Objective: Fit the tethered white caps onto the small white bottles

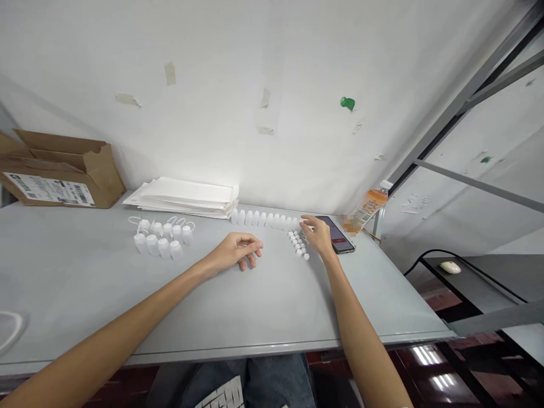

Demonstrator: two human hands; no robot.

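My left hand [238, 251] hovers over the middle of the table, palm inward, fingers loosely bent and apart, with nothing in it. My right hand [317, 233] reaches to the right end of a row of small white bottles [263, 220]. Its thumb and forefinger are apart beside the end bottle; I cannot tell whether they touch it. Below those fingers lie several small white caps [298, 245] in short lines, partly behind the hand. To the left stands a group of white bottles with loop straps [164, 245], capped, in two rough rows.
A phone [339, 235] lies right of my right hand, near an orange drink bottle [369, 209] leaning by the wall. Stacked white sheets [187, 195] sit behind the bottles. An open cardboard box [102, 175] is at the far left. The table's front edge [238, 352] runs before my lap.
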